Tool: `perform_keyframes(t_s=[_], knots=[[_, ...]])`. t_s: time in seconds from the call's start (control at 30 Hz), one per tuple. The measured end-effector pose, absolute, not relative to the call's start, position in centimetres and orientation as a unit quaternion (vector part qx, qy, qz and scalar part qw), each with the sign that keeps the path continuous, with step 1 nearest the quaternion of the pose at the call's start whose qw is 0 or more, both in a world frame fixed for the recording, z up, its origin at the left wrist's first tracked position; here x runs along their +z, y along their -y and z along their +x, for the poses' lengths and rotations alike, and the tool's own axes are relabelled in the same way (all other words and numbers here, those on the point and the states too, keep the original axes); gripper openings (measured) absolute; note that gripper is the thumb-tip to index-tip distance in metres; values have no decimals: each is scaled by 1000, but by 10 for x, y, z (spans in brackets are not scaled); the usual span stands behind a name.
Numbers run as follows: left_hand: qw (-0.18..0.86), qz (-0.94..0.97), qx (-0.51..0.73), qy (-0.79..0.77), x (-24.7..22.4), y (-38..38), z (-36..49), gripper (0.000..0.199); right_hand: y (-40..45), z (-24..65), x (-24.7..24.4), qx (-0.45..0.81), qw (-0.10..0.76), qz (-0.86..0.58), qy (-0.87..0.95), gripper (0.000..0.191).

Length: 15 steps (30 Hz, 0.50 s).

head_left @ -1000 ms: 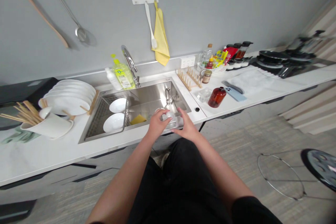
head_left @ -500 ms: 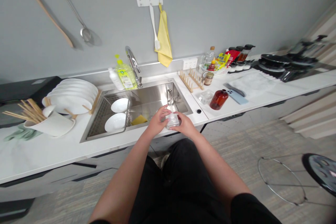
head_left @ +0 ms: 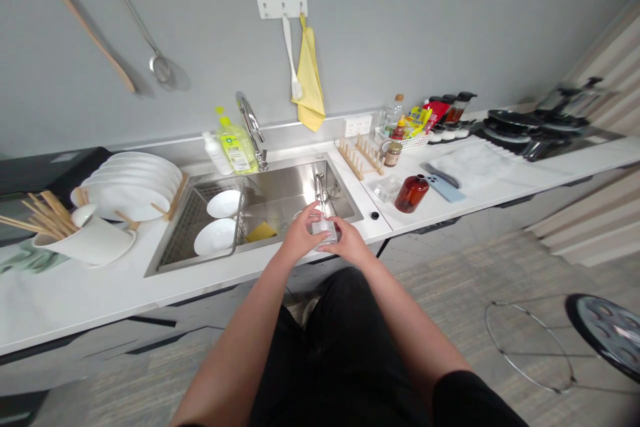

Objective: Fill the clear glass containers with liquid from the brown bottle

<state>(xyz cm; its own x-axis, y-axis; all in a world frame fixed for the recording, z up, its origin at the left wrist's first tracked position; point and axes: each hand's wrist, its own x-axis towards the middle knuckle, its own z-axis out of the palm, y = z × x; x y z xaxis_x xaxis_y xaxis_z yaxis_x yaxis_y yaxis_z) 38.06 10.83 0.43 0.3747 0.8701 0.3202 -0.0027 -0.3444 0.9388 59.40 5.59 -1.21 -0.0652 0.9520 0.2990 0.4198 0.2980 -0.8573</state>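
A small clear, square-sided container (head_left: 326,229) is held between both hands over the front rim of the sink (head_left: 280,183). From the left, my left hand (head_left: 303,233) curls its fingers and thumb around it. My right hand (head_left: 349,241) grips the opposite side. Fingers partly cover the container, so I cannot make out what is inside, if anything. Just beyond the hands, shiny metal shapes (head_left: 321,185) show in the basin. An amber bottle (head_left: 412,193) with an uncovered neck stands on the counter to the right, with a small black cap (head_left: 375,215) lying nearer the sink.
Two white bowls (head_left: 216,237) sit in the wire basket, with a yellow sponge (head_left: 261,232) beside it. The faucet (head_left: 251,121) and soap bottle (head_left: 235,145) stand behind. Rightward are a wooden rack (head_left: 369,155), jar (head_left: 393,154) and phone (head_left: 447,188); leftward, stacked plates (head_left: 130,183).
The whole view has shifted slightly. Both hands keep hold of the clear container, which appears a little more tilted, with its broad face showing more.
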Motion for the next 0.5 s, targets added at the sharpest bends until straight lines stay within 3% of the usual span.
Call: perform_keyframes(t_s=[0.13, 0.27, 0.5], knots=[[533, 652, 470, -264, 3, -108, 382, 90, -56, 594, -14, 299, 446, -500, 680, 87], [474, 682, 472, -297, 5, -103, 384, 97, -56, 594, -18, 289, 453, -510, 671, 92], [471, 653, 503, -312, 2, -99, 389, 83, -57, 593, -17, 293, 449, -503, 677, 91]])
